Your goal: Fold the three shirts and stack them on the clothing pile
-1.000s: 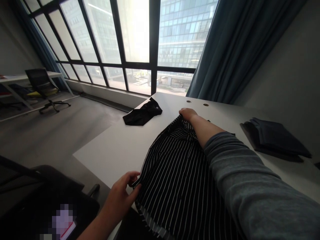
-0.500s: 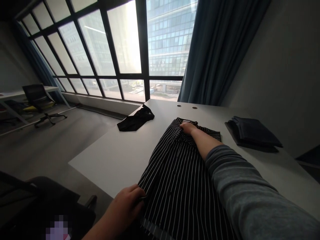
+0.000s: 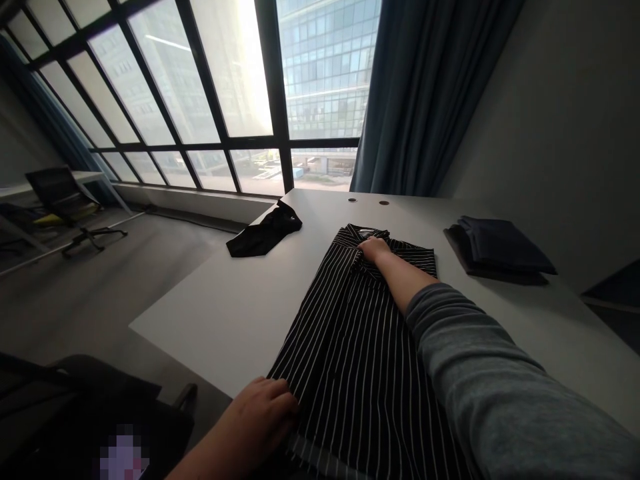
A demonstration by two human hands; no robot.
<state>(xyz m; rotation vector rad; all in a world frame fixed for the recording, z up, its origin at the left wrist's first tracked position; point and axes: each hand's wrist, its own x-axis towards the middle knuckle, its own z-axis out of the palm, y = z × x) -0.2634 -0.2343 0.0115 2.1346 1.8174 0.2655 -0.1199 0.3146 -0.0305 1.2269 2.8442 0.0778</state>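
Note:
A black garment with white pinstripes point(image 3: 370, 347), looking like wide trousers or a skirt, lies stretched along the white table point(image 3: 200, 313) and toward me. At its far end, near the gathered waist, my right hand point(image 3: 374, 249) is closed on the cloth, arm reaching across the garment. Close to me, my left hand point(image 3: 265, 413) has its fingers curled over the left edge near the hem. The fingertips of both hands are partly hidden in or behind the fabric. Part of the near end runs out of view at the bottom.
A crumpled black cloth point(image 3: 265, 232) lies at the table's left far edge. Folded dark clothes point(image 3: 500, 248) are stacked on the right. An office chair point(image 3: 60, 200) stands by another desk, and a dark chair point(image 3: 95, 407) is at lower left. A blue curtain point(image 3: 425, 100) hangs beside the window.
The view has shifted slightly, so the table and things on it sit a little higher and further left. Both hands keep their places on the striped garment; the left fingers curl slightly further over it.

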